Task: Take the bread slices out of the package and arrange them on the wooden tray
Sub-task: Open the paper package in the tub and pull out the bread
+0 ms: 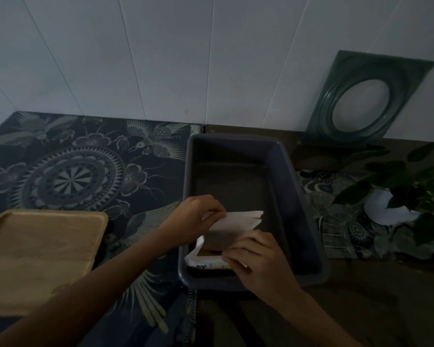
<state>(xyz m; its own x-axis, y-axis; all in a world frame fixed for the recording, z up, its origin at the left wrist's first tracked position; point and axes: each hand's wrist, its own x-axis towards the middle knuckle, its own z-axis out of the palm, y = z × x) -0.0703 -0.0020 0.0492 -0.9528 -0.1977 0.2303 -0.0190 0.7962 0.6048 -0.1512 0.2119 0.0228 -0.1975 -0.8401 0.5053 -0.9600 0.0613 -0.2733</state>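
A white bread package lies in the near end of a dark grey plastic bin. Brown bread shows through its clear part. My left hand pinches the package's upper left edge. My right hand grips its near right side. A light wooden tray sits at the left on the patterned cloth, with nothing on it. The scene is dim.
A dark blue cloth with mandala and bird patterns covers the table. A green square frame with a round hole leans on the white wall at the back right. A leafy plant with white paper stands at the right.
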